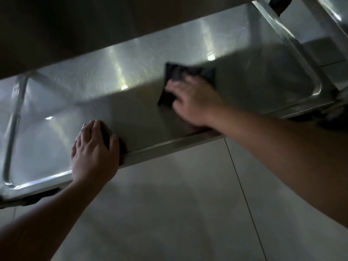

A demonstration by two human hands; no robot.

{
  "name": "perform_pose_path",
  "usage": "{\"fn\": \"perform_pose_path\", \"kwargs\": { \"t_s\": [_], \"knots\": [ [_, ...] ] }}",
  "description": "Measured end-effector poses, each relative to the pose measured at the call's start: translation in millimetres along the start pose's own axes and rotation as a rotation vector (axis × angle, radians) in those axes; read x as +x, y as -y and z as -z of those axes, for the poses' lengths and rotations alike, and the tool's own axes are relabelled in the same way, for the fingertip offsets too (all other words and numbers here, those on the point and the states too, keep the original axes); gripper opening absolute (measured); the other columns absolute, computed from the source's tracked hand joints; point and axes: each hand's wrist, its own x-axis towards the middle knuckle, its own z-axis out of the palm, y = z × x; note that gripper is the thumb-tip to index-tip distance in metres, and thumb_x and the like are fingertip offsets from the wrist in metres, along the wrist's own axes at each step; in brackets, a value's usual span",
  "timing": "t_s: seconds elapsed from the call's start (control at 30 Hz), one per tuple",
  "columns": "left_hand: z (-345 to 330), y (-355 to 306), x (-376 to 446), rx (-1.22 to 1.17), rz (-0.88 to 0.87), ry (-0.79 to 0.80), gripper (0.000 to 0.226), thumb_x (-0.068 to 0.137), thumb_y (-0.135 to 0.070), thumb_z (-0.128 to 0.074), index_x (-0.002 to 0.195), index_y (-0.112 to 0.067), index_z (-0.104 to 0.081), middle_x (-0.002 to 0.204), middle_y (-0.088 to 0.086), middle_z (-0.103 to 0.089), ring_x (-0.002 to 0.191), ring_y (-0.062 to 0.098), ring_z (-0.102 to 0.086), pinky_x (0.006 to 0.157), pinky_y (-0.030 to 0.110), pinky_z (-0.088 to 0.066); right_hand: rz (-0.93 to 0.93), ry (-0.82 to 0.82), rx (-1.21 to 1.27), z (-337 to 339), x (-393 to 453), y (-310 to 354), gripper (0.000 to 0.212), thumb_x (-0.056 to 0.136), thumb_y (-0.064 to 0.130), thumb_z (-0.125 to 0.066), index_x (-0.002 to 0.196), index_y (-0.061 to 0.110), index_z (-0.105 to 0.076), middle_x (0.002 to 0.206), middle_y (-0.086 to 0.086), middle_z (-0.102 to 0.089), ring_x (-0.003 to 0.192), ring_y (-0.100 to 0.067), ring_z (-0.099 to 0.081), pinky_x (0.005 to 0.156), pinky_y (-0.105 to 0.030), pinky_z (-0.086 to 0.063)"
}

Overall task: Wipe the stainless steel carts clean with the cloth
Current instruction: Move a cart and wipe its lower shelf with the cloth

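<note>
From the head camera, the right hand (190, 101) pressed a dark cloth (174, 81) flat on the cart's lower shelf (131, 102) — fingers spread. The left hand (94, 151) rested open on the shelf's front rim, an upper shelf (94, 25) overhanging — pale floor tiles (178, 204) lay below

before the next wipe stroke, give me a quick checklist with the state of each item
1. Cloth under the right hand: ok, the hand lies on top of it and presses it on the shelf.
2. Cloth flat on the steel: cannot tell, it is blurred.
3. Left hand steadying the cart: ok, it rests on the shelf's front edge with fingers laid over the surface.
4. Path across the shelf free of objects: ok, nothing stands on the visible part.
5. Shelf already clean: cannot tell, glare and fine scratches hide any dirt.
</note>
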Motion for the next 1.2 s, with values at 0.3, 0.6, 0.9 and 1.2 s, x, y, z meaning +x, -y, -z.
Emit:
{"fn": "perform_pose_path", "kwargs": {
  "t_s": [0.3, 0.6, 0.9, 1.2],
  "knots": [
    [-4, 6, 1, -0.004, 0.014, -0.011, 0.071, 0.097, -0.060, -0.031, 0.160, -0.028, -0.032, 0.168, 0.002, -0.033, 0.154, 0.030, -0.031, 0.126, 0.056, -0.029, -0.190, -0.128, 0.061, 18, 20, -71, 0.052, 0.103, 0.033, -0.045, 0.153, 0.020, -0.052, 0.165, -0.001, -0.042, 0.155, -0.034, -0.028, 0.126, -0.042, -0.019],
    [-1, 4, 3, 0.032, 0.005, 0.021, 0.076, 0.097, -0.057, -0.033, 0.164, -0.023, -0.030, 0.172, 0.003, -0.030, 0.159, 0.026, -0.024, 0.131, 0.050, -0.020, -0.276, -0.050, 0.004, -8, 99, 37, 0.063, 0.102, 0.044, -0.030, 0.161, 0.022, -0.036, 0.172, 0.004, -0.026, 0.160, -0.031, -0.012, 0.129, -0.050, -0.007],
    [31, 84, 1, 0.012, -0.012, -0.027, 0.050, 0.102, -0.053, -0.033, 0.140, -0.026, -0.050, 0.149, 0.004, -0.048, 0.138, 0.031, -0.047, 0.113, 0.051, -0.037, 0.350, 0.149, 0.032, -36, 67, 100, 0.055, 0.103, 0.046, -0.042, 0.156, 0.035, -0.044, 0.168, 0.016, -0.033, 0.160, -0.015, -0.015, 0.129, -0.039, -0.005],
    [26, 131, -15, 0.017, 0.139, -0.068, 0.067, 0.101, -0.052, -0.032, 0.161, -0.024, -0.034, 0.172, 0.005, -0.029, 0.159, 0.030, -0.024, 0.129, 0.051, -0.018, -0.512, -0.195, 0.017, -3, 68, -15, 0.063, 0.099, 0.043, -0.033, 0.157, 0.022, -0.044, 0.169, 0.003, -0.034, 0.159, -0.029, -0.018, 0.129, -0.053, -0.008]
  ]
}}
